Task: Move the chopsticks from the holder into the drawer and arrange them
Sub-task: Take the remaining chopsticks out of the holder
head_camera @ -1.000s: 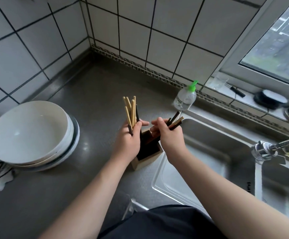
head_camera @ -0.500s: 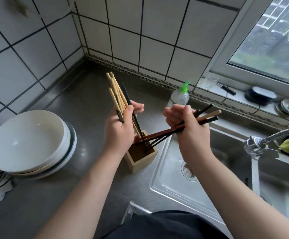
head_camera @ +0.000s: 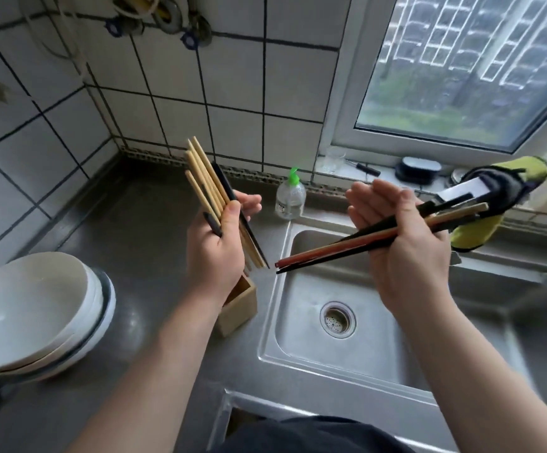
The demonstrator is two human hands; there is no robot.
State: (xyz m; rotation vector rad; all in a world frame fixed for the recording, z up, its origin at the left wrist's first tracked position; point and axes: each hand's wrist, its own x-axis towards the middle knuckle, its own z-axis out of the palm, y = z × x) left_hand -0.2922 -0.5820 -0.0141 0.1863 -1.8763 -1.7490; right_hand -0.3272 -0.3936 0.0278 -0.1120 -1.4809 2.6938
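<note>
The person stands at the counter (head_camera: 141,230) and holds both hands up above it. The left hand (head_camera: 215,246) grips a bundle of pale chopsticks (head_camera: 205,178) with a black one among them; the fingers are curled round it and the thumb lies across the front. The bundle is tilted, its upper ends toward the tiled wall, its tips just over the holder (head_camera: 238,305). The holder stands on the counter just beside the sink (head_camera: 298,354), partly hidden by the left wrist.

The right hand (head_camera: 406,243) holds the dark chopsticks (head_camera: 331,248), red and black with one pale, nearly level over the sink. They lie across the palm, the thumb clamps them down, and the fingers are almost straight. Their tips point at the tips of the left bundle, close but apart.

Stacked bowls (head_camera: 37,308) sit at the left, a bottle (head_camera: 290,197) behind the sink.
</note>
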